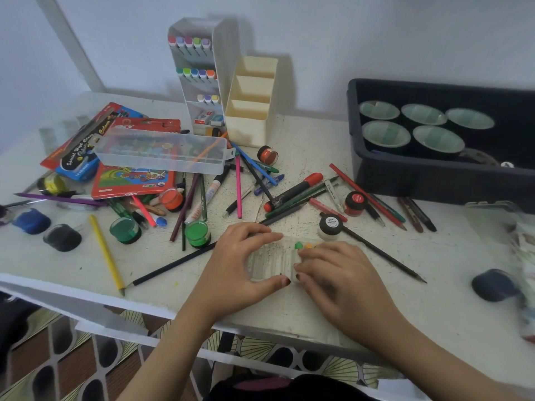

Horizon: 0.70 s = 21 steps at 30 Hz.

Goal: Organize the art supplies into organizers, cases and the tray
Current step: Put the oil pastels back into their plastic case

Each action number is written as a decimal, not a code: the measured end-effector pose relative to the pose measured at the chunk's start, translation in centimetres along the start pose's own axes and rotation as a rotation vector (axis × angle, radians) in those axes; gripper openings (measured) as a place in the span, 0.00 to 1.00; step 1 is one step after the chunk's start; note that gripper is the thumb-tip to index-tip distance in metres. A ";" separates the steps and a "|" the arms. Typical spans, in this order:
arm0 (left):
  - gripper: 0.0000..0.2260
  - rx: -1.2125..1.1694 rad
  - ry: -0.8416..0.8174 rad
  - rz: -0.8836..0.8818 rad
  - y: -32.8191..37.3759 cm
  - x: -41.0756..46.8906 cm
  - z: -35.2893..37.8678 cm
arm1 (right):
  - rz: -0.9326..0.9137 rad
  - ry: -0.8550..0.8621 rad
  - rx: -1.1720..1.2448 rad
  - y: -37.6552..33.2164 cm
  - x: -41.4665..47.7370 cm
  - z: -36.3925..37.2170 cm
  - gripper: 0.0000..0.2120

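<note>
A small clear plastic case [270,260] lies near the table's front edge, with green and orange pieces showing at its far right end. My left hand [240,257] grips its left end, fingers over the top and thumb at the near edge. My right hand [333,273] holds the right end, covering it. Loose pencils, pens and markers [292,192] lie scattered across the table's middle. Small paint pots [198,233] stand among them. A white marker organizer [197,76] and a cream organizer [252,102] stand at the back. A dark tray [434,175] sits at the right.
A long clear case [162,153] rests on red crayon packs [130,180] at the left. Several round cups sit inside the tray. A yellow pencil [107,254] and a black pencil [173,264] lie near the front edge. Dark blue pots [493,285] sit at far right and left.
</note>
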<state>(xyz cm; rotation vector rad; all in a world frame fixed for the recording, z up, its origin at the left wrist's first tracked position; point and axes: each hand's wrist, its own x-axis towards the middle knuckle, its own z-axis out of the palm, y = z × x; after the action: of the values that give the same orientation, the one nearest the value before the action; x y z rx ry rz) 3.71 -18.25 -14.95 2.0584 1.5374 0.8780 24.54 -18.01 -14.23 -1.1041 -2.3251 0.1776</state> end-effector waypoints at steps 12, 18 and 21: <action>0.23 0.006 0.007 0.022 -0.3 -0.1 0.1 | 0.102 -0.063 -0.049 0.0 0.4 0.0 0.19; 0.25 0.024 -0.007 0.019 -0.2 0.0 0.1 | 0.103 -0.096 -0.084 -0.3 0.6 -0.3 0.20; 0.25 0.026 -0.008 0.020 -0.2 0.0 0.1 | 0.072 -0.131 -0.107 -0.2 0.8 -0.4 0.19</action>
<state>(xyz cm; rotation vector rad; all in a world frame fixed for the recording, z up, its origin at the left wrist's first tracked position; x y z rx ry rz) 3.61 -18.18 -15.15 2.0961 1.5342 0.8601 24.21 -17.56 -13.46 -1.2640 -2.4366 0.1584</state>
